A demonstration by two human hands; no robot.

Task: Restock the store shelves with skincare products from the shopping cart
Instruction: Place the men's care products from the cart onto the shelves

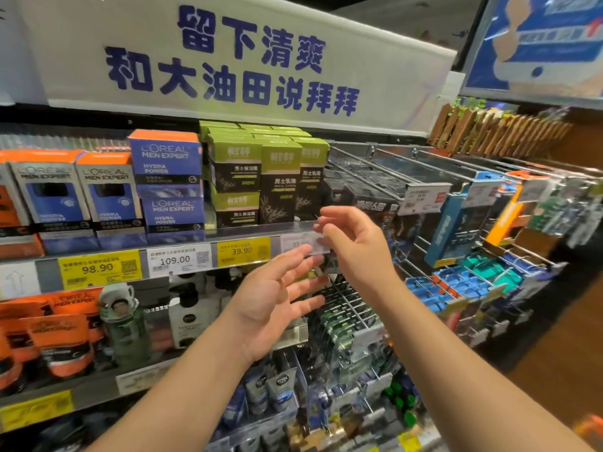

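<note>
So the right hand (354, 243) is up at the front edge of the upper shelf (228, 234), and its grip is narrow: thumb and fingertips look pinched on a clear plastic tag holder (305, 243) with a white label in it. It's blurry there, so I can't swear how firm the pinch is. The left hand (277, 298) sits just below and left of it, palm turned up toward the camera, fingers straight and spread wide, holding nothing, with the fingertips near the bottom of that same holder.

Moving out from there, right behind the hands are the green-and-black boxes (261, 177) of men's skincare, stacked 2 high on the left and standing tall next to that, all on the upper shelf. Left of those are blue L'Oreal Men Expert boxes (168, 184), also stacked 2 high, then 2 more silver-framed ones (78, 194) beside them. Along the shelf rail there are price tags: a yellow 98.90 tag (99, 269), a white 109.00 tag (179, 259) and a yellow 39.90 tag (243, 251).

The shelf underneath has orange L'Oreal tubes (62, 340), a green bottle with a white figure cap (122, 321) and a white pump bottle (187, 318). Lower still are Nivea tubes (272, 389). To the right, wire hooks (391, 168) carry hanging razor packs (463, 220). A white banner with blue Chinese lettering (235, 60) runs across the top.
</note>
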